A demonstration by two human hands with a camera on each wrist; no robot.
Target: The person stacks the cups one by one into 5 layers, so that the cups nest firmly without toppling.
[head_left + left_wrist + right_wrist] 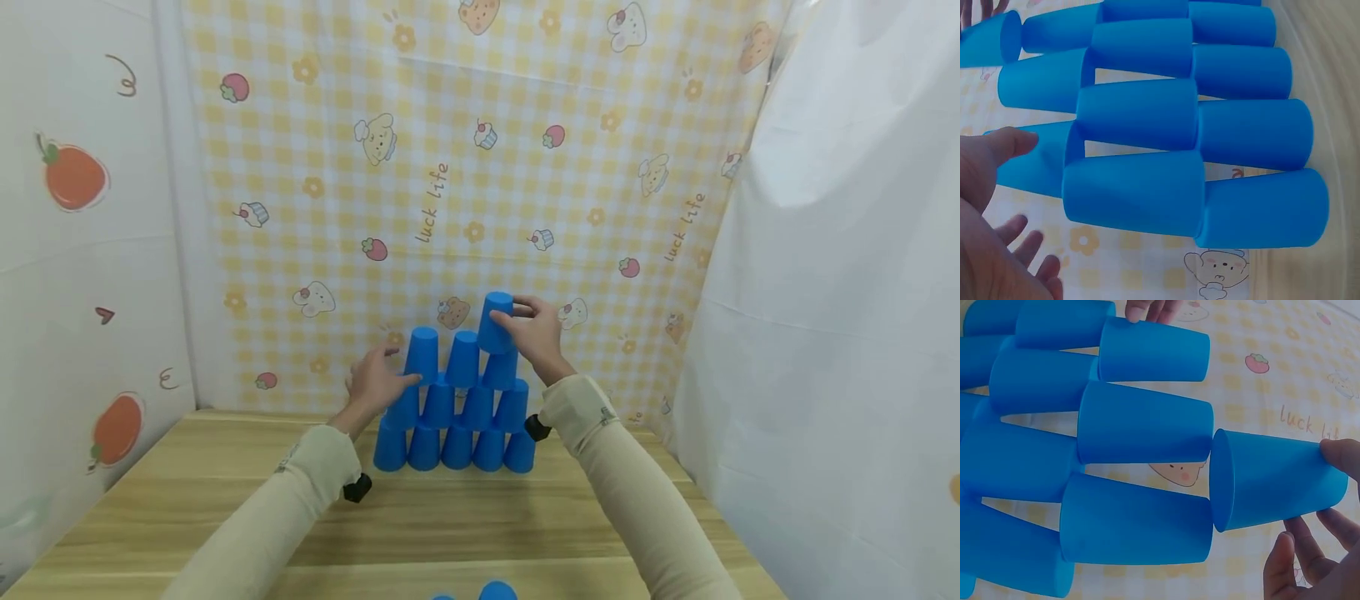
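Note:
A stepped wall of upside-down blue cups stands on the table, with several in the bottom row [457, 450] and three in the third. My right hand [538, 335] pinches another blue cup [496, 325] near its narrow end, thumb on one side and fingers on the other. In the right wrist view, this held cup [1279, 478] has its rim close against two third-row cups; contact cannot be told. My left hand [377, 383] is beside the leftmost third-row cup [422, 354], fingers spread. Its thumb [1019, 142] lies over that cup in the left wrist view.
Two more blue cups [498, 592] show partly at the near edge of the view. A patterned cloth [480, 192] hangs behind the wall of cups, and white cloths [840, 292] flank the wooden table [420, 533].

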